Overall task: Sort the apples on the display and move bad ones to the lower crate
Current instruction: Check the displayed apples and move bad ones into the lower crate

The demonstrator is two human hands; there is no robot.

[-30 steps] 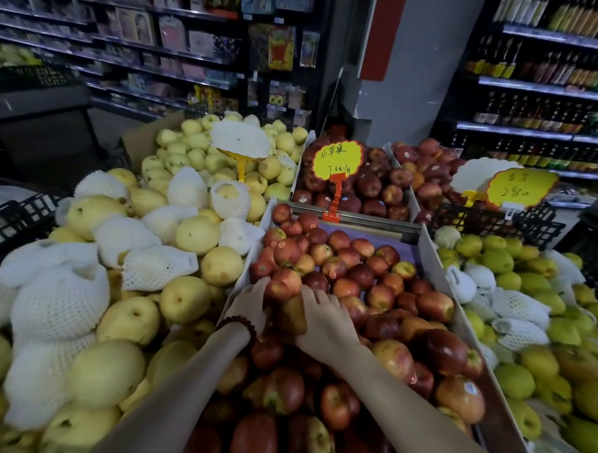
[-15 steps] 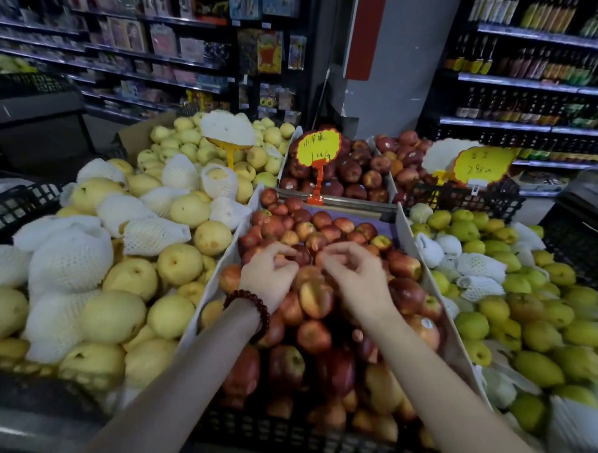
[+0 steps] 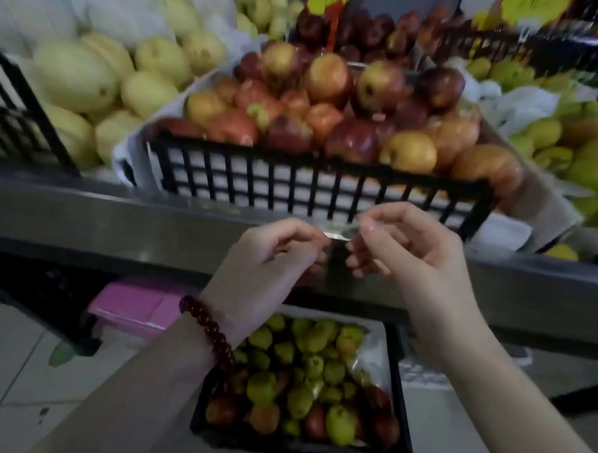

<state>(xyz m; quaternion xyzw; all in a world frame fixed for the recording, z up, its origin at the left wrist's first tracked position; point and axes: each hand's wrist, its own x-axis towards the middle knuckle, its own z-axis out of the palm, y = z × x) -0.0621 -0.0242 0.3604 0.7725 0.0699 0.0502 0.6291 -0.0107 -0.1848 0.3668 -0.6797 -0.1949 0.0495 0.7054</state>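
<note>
Holding both hands in front of the steel edge of the display, the person seems to be between picks, and the head view, the only one, is smeared by motion, so fine detail is uncertain. The left hand [image 3: 273,256], with a dark red bead bracelet [image 3: 207,328] on its wrist, has its fingers [image 3: 311,237] curled inward with thumb and forefinger close together; the right hand [image 3: 408,254] mirrors it, fingers [image 3: 365,228] bent and nearly meeting the left ones. Whether they pinch something small between them, perhaps a sticker or a scrap of film, cannot be told from the blur. No apple is in either hand. The apples [image 3: 329,102] sit heaped in the black upper crate [image 3: 312,182] on the display, above and beyond the hands; the lower crate [image 3: 400,382] stands on the floor directly beneath the wrists and already holds small green and reddish fruit. To do the step well, the person would likely free both hands first, then turn each apple to check for bruises or soft spots, and lower a bad one into the crate below rather than dropping it. Yellow pears [image 3: 92,83] fill the neighbouring bin on the left.
</note>
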